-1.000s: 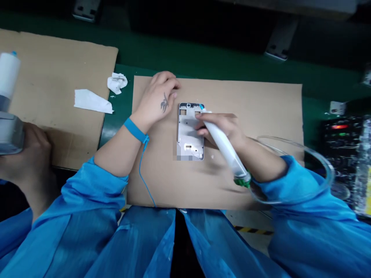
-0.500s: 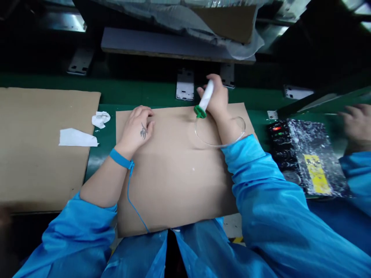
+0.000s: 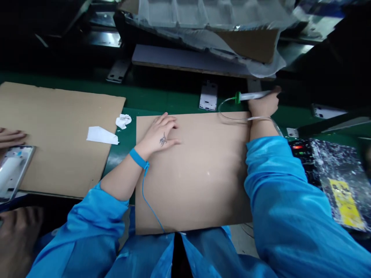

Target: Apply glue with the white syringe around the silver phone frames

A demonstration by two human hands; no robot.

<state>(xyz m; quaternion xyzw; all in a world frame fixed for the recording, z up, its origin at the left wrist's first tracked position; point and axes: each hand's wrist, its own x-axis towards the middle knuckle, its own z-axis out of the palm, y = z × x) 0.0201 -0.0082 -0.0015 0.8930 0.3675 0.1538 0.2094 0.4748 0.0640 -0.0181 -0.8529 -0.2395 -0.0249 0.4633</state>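
Observation:
My left hand [image 3: 160, 135] rests on a brown cardboard sheet [image 3: 191, 173], fingers spread and nothing held; a blue wrist strap circles its wrist. My right hand [image 3: 265, 105] is closed around a white dispensing syringe [image 3: 252, 95] beyond the sheet's far right corner. The syringe lies nearly level, its green end cap [image 3: 238, 97] pointing left, and a clear tube loops from it back across my wrist. Left of the syringe, a phone frame [image 3: 208, 95] lies on the green bench. A second phone frame [image 3: 254, 85] is partly hidden behind my right hand.
Another cardboard sheet [image 3: 63, 143] lies left, with a paper piece [image 3: 101, 135] and crumpled tissue [image 3: 123, 121] at its edge. A co-worker's hands are at far left near a phone frame [image 3: 14, 170]. A control box [image 3: 339, 181] stands right; a shelf [image 3: 185, 61] overhangs the back.
My right hand has moved right and swung the syringe from steeply tilted to nearly level. My left hand's fingers have spread. The camera view has shifted; a co-worker's phone frame now shows at left.

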